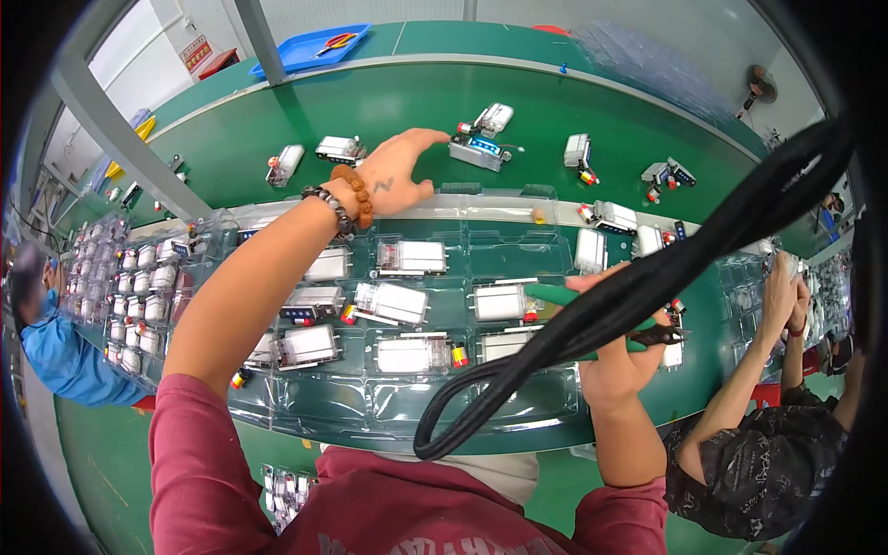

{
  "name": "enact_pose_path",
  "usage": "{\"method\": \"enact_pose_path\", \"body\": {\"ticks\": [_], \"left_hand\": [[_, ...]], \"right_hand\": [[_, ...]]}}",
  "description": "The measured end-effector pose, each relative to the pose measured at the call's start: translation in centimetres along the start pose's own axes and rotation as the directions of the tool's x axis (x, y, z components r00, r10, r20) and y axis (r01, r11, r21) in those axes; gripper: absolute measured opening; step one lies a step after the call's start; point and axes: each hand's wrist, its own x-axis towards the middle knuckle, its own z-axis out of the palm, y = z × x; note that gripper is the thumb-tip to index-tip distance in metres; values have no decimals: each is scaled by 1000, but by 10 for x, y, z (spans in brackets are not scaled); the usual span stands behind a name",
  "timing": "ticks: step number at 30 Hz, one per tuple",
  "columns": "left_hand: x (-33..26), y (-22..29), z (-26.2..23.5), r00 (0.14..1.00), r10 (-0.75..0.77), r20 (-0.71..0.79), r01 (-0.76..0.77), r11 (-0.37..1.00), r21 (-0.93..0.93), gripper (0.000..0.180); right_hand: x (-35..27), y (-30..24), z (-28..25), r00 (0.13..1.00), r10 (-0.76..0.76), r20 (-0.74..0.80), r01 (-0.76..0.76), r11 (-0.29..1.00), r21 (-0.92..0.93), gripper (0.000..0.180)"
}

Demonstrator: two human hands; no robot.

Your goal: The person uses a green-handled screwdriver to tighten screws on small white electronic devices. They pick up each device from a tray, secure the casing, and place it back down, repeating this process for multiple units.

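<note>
My left hand (393, 176), with beads at its wrist, stretches over the far side of the bench, fingers extended and holding nothing. Its index fingertip is at the edge of a small grey-white box-shaped unit (475, 154) with a blue strip; whether they touch I cannot tell. My right hand (612, 372) is closed on green-handled cutting pliers (553, 293), whose dark jaws point right. A black strap hides part of that hand. Between my arms lies a clear plastic tray (324, 400), its compartments holding several white units (413, 257), some with red and yellow ends.
More units (578, 151) are scattered on the green bench (398, 102). A blue tray (305, 51) with pliers sits beyond a ledge. At left are stacked filled trays (139, 296) and a person in blue (69, 338). Another person's hands (786, 294) work at right. A black strap (638, 287) crosses the view.
</note>
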Motion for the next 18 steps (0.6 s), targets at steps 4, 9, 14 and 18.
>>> {"method": "enact_pose_path", "body": {"ticks": [4, 9, 14, 18], "left_hand": [[23, -24, 20, 954, 286, -91, -273, 952, 137, 60], [89, -58, 66, 986, 152, 61, -160, 977, 144, 53], [104, -51, 58, 988, 108, 114, -126, 977, 171, 34], [70, -40, 32, 916, 345, -203, -356, 934, -21, 33]], "right_hand": [[1, 1, 7, 998, 15, -59, -13, 999, 40, 8], [2, 1, 5, 1000, 0, -17, 0, 1000, -29, 7], [2, 2, 6, 995, 69, -66, -69, 998, -10, 11], [7, 0, 3, 994, 100, -32, -103, 990, -92, 5]]}}
